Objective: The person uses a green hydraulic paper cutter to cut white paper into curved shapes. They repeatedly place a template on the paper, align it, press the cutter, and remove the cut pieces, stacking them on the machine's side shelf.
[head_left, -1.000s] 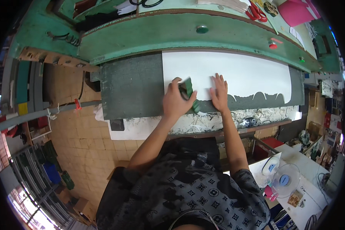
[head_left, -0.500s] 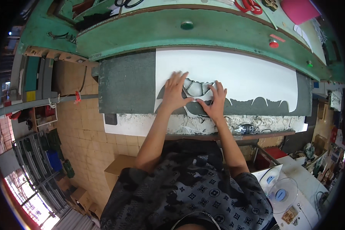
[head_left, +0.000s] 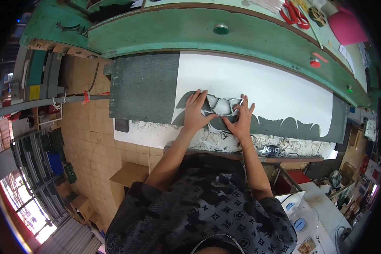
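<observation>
Both my hands hold a metal cutting die (head_left: pixel 223 107), an open frame of thin steel strips with cross bars. My left hand (head_left: pixel 195 115) grips its left end, fingers pointing away from me and thumb at the near edge. My right hand (head_left: pixel 241 120) closes on its right end in the same way. Under it lie a white sheet (head_left: pixel 249 76) and the dark grey-green cutting board (head_left: pixel 144 89). Scalloped cut-outs run along the sheet's near edge, and the board shows through them. My fingers hide the die's ends.
Beyond the board spans a green machine beam (head_left: pixel 165 38) with a green button (head_left: pixel 221 29) and a red button (head_left: pixel 315 62). On top lie red-handled scissors (head_left: pixel 295 16) and a pink container (head_left: pixel 347 26). A scrap-strewn ledge (head_left: pixel 156 132) runs along the near side. A cardboard box (head_left: pixel 129 173) stands lower left.
My hands have drawn the die a little toward me, over the sheet's near edge. More of the cut-out beside my left hand shows. The whole view has shifted slightly.
</observation>
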Demonstrator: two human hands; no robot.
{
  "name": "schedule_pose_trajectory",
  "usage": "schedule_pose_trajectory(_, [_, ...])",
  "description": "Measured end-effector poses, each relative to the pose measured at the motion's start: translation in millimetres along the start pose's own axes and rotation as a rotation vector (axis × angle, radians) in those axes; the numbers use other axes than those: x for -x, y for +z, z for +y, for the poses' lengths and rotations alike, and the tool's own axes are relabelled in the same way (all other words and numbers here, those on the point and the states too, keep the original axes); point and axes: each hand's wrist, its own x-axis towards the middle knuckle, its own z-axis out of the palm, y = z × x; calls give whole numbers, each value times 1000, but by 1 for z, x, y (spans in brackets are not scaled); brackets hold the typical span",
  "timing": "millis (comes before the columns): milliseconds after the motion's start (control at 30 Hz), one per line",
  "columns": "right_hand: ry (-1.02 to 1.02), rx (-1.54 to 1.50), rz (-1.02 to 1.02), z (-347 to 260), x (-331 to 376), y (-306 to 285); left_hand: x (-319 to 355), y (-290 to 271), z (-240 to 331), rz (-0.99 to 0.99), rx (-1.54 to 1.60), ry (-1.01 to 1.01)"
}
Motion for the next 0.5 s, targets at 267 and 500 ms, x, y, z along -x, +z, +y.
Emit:
schedule_pose_trajectory(267, [1,25,-20,-5,0,3,3,-8,-1,29,28,-8])
schedule_pose_trajectory(500, [-9,97,-6,-15,-9,-3,-5,-16,2,55,21,30])
